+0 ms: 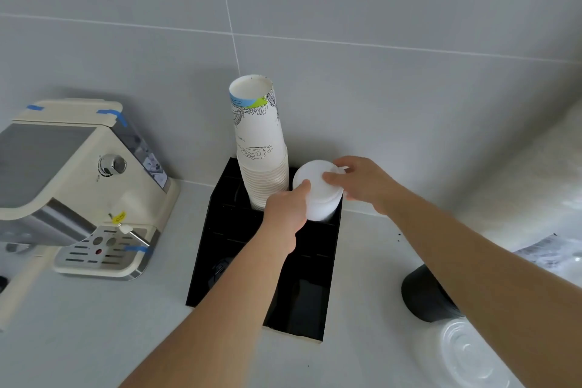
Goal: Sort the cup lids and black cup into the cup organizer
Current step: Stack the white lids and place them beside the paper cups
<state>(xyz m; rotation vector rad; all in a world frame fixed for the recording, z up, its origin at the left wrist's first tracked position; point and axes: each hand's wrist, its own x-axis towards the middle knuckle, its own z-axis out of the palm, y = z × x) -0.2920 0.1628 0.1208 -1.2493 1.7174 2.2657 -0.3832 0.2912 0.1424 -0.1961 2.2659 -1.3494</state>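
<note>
At the far left stood a cream espresso machine [82,186], well apart from the work. Next came the black cup organizer [208,261] on the white counter [94,340], with a tall stack of printed paper cups [259,148] rising from its rear-left compartment. Just beside that stack, over the rear-right compartment, both hands held a stack of white cup lids [316,189] — the left hand [288,209] curled around its lower side, the right hand [362,181] pinching its top rim. The lids looked light, thin and springy, apt to slide apart, so gripping the stack's sides and capping the top seemed wise. Room was tight there: paper cups on one side, compartment walls around. Farther right, the black cup [425,296] lay on the counter with clear lids [469,356] near it — both in open space.
</note>
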